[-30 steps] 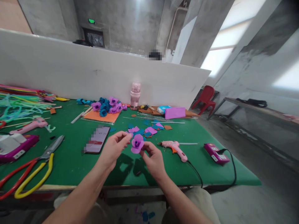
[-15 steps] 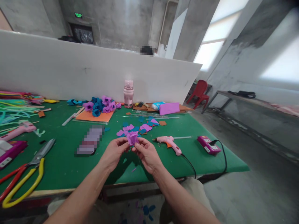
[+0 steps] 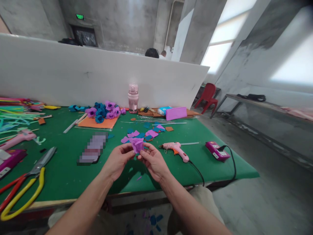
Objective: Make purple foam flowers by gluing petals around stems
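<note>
Above the near part of a green-topped table (image 3: 66, 176), seen from the wearer's own viewpoint, two bare hands hold one purple paper flower (image 3: 137, 146) between them. Left hand (image 3: 118, 160): the thumb and fingers are closed on the flower's left side. Right hand (image 3: 155, 162): the thumb and fingertips pinch the flower low on its right side. The bloom is upright, its petals cupped upward; the lower end is partly hidden by the fingers.

Just beyond the flower lie scattered loose petals (image 3: 152, 133) in purple, blue and brown. To the right of the hands, a pink hot glue gun (image 3: 176, 148) lies on its side, a clear glue stick (image 3: 192, 143) jutting from its back. Farther right is a magenta power strip (image 3: 217, 151) with a black plug in it.

Left of the hands are a phone (image 3: 94, 148), its screen blurred, and large scissors (image 3: 39, 166) with one red and one yellow handle. Farther back, blue and purple flowers (image 3: 99, 112) sit clustered on an orange sheet (image 3: 97, 123). A pink bottle (image 3: 133, 99) stands near a white partition (image 3: 105, 70).
</note>
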Demonstrator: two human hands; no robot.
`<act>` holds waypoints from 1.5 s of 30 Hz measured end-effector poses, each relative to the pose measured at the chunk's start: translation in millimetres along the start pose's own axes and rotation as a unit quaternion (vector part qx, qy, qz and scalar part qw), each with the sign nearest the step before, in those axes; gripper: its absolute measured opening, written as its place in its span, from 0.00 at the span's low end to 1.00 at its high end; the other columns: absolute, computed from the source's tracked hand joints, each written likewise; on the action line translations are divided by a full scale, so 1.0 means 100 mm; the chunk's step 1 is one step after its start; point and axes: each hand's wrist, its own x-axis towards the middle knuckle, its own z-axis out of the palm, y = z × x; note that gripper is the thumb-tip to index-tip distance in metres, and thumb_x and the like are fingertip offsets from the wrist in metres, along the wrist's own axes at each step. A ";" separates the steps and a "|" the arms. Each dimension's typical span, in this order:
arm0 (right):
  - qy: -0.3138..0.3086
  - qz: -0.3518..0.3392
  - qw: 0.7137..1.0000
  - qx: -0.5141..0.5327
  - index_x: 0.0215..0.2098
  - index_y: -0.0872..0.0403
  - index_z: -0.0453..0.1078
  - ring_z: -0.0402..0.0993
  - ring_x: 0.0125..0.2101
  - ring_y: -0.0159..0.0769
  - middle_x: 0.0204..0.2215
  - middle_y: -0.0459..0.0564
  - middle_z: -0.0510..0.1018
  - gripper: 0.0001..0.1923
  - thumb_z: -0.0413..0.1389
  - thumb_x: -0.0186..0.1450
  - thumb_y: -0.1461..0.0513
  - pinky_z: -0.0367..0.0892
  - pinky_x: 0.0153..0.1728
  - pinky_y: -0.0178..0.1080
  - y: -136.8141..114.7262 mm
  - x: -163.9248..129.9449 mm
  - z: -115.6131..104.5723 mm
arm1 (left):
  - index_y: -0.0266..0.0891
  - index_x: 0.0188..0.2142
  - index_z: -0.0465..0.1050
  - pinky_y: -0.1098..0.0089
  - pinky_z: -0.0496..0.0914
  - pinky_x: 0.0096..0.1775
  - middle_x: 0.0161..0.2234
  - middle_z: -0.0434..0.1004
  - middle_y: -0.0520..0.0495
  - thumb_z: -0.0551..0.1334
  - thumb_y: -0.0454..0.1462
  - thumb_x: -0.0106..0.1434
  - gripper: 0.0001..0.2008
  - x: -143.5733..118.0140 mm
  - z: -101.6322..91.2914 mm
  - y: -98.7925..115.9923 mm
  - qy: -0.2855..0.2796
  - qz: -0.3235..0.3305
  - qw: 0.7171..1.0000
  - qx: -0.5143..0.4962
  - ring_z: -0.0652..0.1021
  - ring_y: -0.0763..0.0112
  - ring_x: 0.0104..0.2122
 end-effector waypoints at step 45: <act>0.086 -0.096 0.985 -0.114 0.30 0.55 0.74 0.74 0.28 0.31 0.27 0.45 0.79 0.10 0.65 0.49 0.62 0.69 0.39 0.37 0.02 -0.03 0.07 | 0.33 0.29 0.78 0.77 0.65 0.28 0.27 0.76 0.48 0.72 0.35 0.43 0.12 0.04 0.05 -0.08 0.037 -0.036 0.994 -0.101 0.71 0.79 0.24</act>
